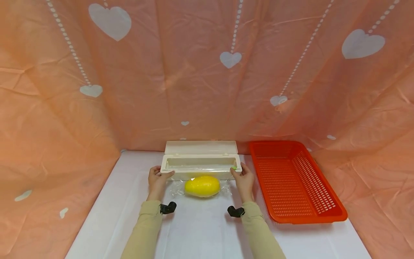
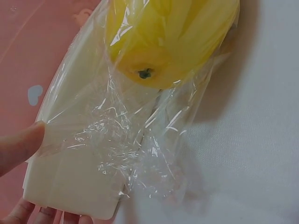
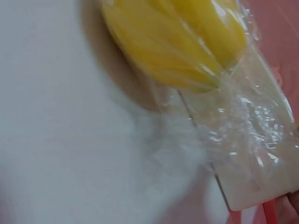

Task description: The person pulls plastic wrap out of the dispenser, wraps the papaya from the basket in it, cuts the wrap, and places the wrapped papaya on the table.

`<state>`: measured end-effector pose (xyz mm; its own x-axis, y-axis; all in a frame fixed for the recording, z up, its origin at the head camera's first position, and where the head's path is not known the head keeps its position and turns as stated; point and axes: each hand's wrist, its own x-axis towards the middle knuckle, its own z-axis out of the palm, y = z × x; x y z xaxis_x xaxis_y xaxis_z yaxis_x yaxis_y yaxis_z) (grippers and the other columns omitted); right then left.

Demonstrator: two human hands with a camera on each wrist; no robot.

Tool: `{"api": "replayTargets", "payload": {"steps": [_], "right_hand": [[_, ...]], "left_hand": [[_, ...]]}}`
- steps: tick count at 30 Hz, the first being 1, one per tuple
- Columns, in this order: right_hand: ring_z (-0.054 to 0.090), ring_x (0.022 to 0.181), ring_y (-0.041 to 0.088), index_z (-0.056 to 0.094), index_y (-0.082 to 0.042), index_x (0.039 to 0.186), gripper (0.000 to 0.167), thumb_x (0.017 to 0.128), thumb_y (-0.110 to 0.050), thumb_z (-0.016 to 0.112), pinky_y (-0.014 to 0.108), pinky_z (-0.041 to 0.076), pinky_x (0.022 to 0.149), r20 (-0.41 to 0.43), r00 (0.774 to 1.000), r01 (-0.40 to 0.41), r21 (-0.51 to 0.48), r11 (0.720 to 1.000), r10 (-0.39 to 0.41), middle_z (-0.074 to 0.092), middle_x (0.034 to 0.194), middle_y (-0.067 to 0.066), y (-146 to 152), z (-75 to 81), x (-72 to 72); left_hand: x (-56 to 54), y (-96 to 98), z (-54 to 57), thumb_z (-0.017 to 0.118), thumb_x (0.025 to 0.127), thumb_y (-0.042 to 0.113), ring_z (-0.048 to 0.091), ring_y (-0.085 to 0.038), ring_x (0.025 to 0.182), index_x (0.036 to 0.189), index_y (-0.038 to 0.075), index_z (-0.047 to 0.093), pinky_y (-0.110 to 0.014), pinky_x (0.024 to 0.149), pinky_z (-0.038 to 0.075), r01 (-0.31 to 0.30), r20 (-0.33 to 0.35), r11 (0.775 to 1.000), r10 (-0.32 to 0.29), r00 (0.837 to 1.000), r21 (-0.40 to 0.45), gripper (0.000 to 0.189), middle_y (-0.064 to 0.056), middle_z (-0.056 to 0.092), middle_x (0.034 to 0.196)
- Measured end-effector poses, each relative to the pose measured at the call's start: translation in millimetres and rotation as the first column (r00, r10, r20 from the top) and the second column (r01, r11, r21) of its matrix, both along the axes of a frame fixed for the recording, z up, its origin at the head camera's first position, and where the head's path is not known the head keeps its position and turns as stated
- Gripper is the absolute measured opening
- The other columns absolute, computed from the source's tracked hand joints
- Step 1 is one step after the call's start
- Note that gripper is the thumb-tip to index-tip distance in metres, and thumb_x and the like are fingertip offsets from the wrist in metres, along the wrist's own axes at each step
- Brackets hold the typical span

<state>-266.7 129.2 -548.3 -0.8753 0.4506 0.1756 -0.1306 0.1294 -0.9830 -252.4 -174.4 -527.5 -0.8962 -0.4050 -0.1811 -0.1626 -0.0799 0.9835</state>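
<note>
A white cling film dispenser lies crosswise at the back of the table, its lid raised. My left hand grips its left end, thumb on the top front edge and fingers round the end. At the other end my right hand holds the box, its thumb beside a small green slider. In front of the box lies an oblong yellow fruit, like a melon, wrapped in clear film. Crumpled film sticks out past both fruit ends and overlaps the box front in the wrist views.
To the right stands a red perforated plastic basket. The table has a white cover. An orange curtain with white hearts hangs close behind the dispenser and along both sides.
</note>
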Motion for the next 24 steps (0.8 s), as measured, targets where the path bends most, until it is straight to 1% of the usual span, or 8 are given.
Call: {"api": "replayTargets", "payload": {"steps": [3,5,10,15,17,19,22,24], "right_hand": [[0.053,0.070,0.018,0.056,0.014,0.123,0.053,0.076,0.002,0.078,0.009,0.044,0.056,-0.015,1.000,0.008,0.024,1.000,-0.008,0.063,0.108,0.029,-0.3,0.7,1.0],[0.052,0.069,0.018,0.057,0.014,0.122,0.052,0.076,0.002,0.078,0.009,0.043,0.055,-0.022,1.000,0.015,0.045,0.999,-0.014,0.063,0.108,0.029,0.2,0.6,1.1],[0.062,0.084,0.028,0.058,0.015,0.120,0.049,0.076,0.005,0.076,0.009,0.049,0.065,-0.035,0.999,0.006,0.049,0.999,-0.005,0.062,0.110,0.031,1.8,-0.8,0.0],[0.062,0.096,0.039,0.058,0.016,0.118,0.042,0.079,0.010,0.071,0.011,0.050,0.071,-0.057,0.998,-0.013,0.010,1.000,0.014,0.060,0.110,0.034,4.9,-0.9,0.4],[0.060,0.100,0.042,0.058,0.018,0.117,0.039,0.080,0.011,0.068,0.016,0.052,0.075,-0.060,0.998,-0.026,0.017,1.000,0.027,0.058,0.112,0.036,7.0,3.7,3.2],[0.059,0.104,0.044,0.056,0.019,0.117,0.037,0.082,0.011,0.066,0.026,0.052,0.082,-0.053,0.997,-0.048,0.033,0.998,0.050,0.057,0.114,0.037,7.6,13.4,9.4],[0.055,0.110,0.046,0.053,0.021,0.119,0.038,0.085,0.010,0.065,0.039,0.047,0.090,-0.040,0.995,-0.090,0.035,0.995,0.092,0.054,0.118,0.038,6.9,28.5,19.0],[0.051,0.116,0.045,0.050,0.021,0.123,0.038,0.089,0.006,0.061,0.045,0.042,0.097,-0.025,0.992,-0.122,0.014,0.992,0.122,0.051,0.123,0.037,8.1,31.7,22.6]], "left_hand": [[0.5,0.0,0.5,0.078,0.077,0.002,0.041,-0.021,0.104,0.131,-0.001,0.036,-0.018,0.077,0.044,0.004,0.005,1.000,-0.004,1.000,0.002,0.068,-0.017,0.041,0.125],[0.4,0.2,0.9,0.078,0.077,0.003,0.041,-0.021,0.103,0.131,-0.001,0.036,-0.018,0.077,0.043,0.008,0.007,1.000,-0.008,1.000,0.008,0.069,-0.017,0.040,0.125],[0.7,0.3,2.2,0.078,0.077,0.002,0.040,-0.021,0.103,0.132,-0.002,0.036,-0.019,0.078,0.044,0.009,0.005,1.000,-0.009,1.000,0.014,0.069,-0.017,0.040,0.126],[1.8,0.2,4.1,0.077,0.077,0.003,0.041,-0.024,0.105,0.130,0.000,0.038,-0.026,0.083,0.045,0.005,0.012,1.000,-0.005,1.000,-0.001,0.066,-0.016,0.040,0.125],[2.0,0.8,4.6,0.077,0.078,0.003,0.041,-0.025,0.105,0.130,0.000,0.038,-0.029,0.085,0.044,0.007,0.019,1.000,-0.007,1.000,-0.006,0.065,-0.016,0.040,0.125],[2.4,1.1,5.1,0.077,0.078,0.004,0.041,-0.026,0.107,0.130,0.000,0.037,-0.031,0.087,0.044,0.011,0.026,1.000,-0.011,1.000,-0.006,0.066,-0.017,0.040,0.126],[3.1,1.1,5.7,0.077,0.079,0.005,0.040,-0.025,0.107,0.132,-0.001,0.036,-0.028,0.086,0.044,0.017,0.026,1.000,-0.017,1.000,-0.006,0.067,-0.019,0.038,0.129],[2.8,1.7,6.1,0.078,0.079,0.005,0.040,-0.026,0.109,0.133,-0.001,0.036,-0.029,0.087,0.044,0.014,0.020,1.000,-0.014,1.000,-0.012,0.068,-0.019,0.038,0.130]]}}
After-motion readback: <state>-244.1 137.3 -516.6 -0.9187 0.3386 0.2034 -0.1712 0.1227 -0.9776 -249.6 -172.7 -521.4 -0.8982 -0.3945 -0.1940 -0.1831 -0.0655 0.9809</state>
